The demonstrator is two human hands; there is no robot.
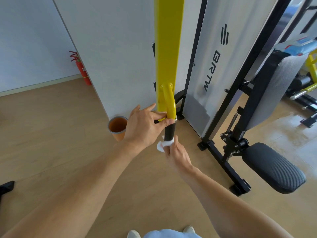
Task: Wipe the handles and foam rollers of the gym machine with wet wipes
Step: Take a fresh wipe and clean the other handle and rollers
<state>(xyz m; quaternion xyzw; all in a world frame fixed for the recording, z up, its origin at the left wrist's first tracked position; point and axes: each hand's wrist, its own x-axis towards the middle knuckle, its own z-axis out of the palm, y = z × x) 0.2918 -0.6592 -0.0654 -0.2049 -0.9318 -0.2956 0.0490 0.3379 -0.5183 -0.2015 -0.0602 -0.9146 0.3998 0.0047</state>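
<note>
Black handle (169,132) is hanging down from a curved yellow tube (169,102) that is coming off a flat yellow bar (167,48), middle of view, over the wood floor (68,143). Handle grip is looking smooth, matte black, cylindrical, with a thin silver ring at the top where it is meeting the yellow tube. White wet wipe (163,144) is bunched around the handle's lower end, crumpled, partly sticking out to the left. Right hand (177,154) is holding the wipe from below, fingers curled around wipe and handle end. Left hand (143,127) is gripping the top of the handle at the ring, thumb and forefinger pinching there, other fingers seeming to curl behind, though that part is hidden. Orange metal-rimmed cup (118,127) is standing on the floor just left of the left hand, by the grey wall panel. Black-framed machine with a grey BRTW panel (217,66) is standing to the right, black seat pad (274,167) lower right. Red fire extinguisher (82,69) is sitting far left at the wall. Blue wipes pack (295,45) is resting on the backrest top, upper right.
</note>
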